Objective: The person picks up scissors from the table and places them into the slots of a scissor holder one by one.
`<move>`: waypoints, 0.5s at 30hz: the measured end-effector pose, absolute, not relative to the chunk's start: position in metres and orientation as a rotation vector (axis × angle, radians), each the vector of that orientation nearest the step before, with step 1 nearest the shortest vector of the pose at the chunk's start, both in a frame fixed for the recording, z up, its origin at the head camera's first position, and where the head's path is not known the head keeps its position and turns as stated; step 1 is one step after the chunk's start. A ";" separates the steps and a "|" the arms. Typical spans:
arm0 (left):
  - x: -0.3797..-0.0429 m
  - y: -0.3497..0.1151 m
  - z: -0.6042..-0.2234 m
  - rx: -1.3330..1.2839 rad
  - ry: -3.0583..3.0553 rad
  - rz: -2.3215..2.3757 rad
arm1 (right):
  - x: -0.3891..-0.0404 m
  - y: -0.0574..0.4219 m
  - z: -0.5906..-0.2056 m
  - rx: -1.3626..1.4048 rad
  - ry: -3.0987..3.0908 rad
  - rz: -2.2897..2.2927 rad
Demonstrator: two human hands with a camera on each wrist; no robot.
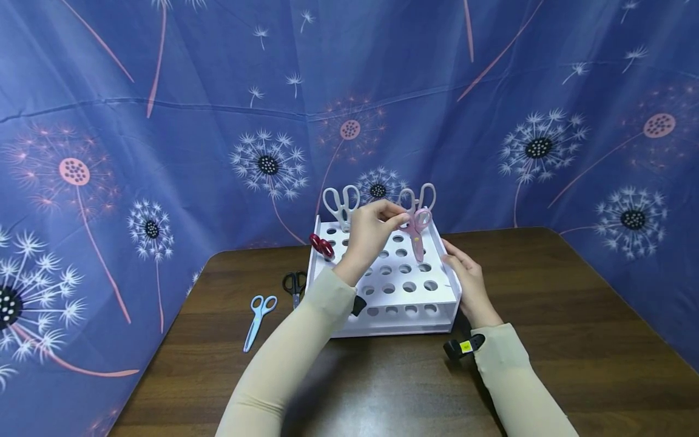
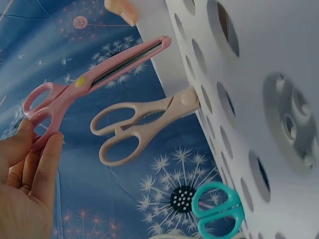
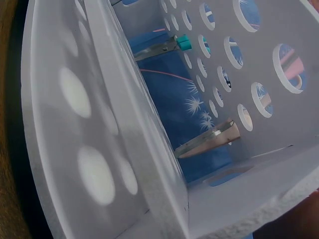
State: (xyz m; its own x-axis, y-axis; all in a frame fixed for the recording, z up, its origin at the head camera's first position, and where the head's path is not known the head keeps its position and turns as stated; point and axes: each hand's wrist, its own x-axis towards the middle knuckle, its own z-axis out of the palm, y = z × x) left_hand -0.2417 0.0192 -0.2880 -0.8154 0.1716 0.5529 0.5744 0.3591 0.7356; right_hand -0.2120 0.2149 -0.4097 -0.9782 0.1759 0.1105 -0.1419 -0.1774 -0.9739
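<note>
My left hand (image 1: 367, 238) pinches one handle loop of pink scissors (image 2: 75, 89) above the right side of a white perforated rack (image 1: 406, 297). In the head view the scissors' blade end points down over the holes; the left wrist view shows it apart from the rack. My right hand (image 1: 474, 285) holds the rack's right side panel, thumb at the edge. Beige scissors (image 2: 144, 124) stand in a hole behind the pink pair. Teal-handled scissors (image 2: 217, 211) also stand in the rack, hidden by my left hand in the head view.
White-handled scissors (image 1: 341, 203) stand at the rack's back left, with red-handled scissors (image 1: 322, 246) in front of them. Black-handled scissors (image 1: 295, 284) and light-blue scissors (image 1: 259, 315) lie on the wooden table (image 1: 546, 303) to the left. A patterned blue cloth (image 1: 437, 133) hangs behind.
</note>
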 end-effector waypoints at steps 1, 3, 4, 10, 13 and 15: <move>-0.242 0.021 -0.289 -0.652 -2.246 -1.446 | -0.212 0.215 -0.410 -0.032 -1.860 2.265; -0.241 0.024 -0.291 -0.653 -2.250 -1.451 | -0.212 0.216 -0.409 -0.024 -1.851 2.266; -0.241 0.025 -0.291 -0.654 -2.254 -1.445 | -0.212 0.216 -0.409 -0.024 -1.851 2.265; -0.242 0.030 -0.297 -0.657 -2.282 -1.384 | -0.212 0.217 -0.408 -0.053 -1.868 2.262; -0.242 0.030 -0.299 -0.652 -2.293 -1.392 | -0.213 0.216 -0.408 -0.080 -1.894 2.251; -0.242 0.030 -0.300 -0.646 -2.299 -1.405 | -0.214 0.216 -0.408 -0.092 -1.901 2.248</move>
State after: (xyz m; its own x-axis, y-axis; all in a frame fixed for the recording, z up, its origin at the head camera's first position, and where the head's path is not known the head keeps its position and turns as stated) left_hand -0.2423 0.0301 -0.3002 -0.8267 0.1902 0.5295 0.5580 0.3982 0.7281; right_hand -0.2138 0.2161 -0.4081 -0.9789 0.1885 0.0786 -0.1088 -0.1554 -0.9818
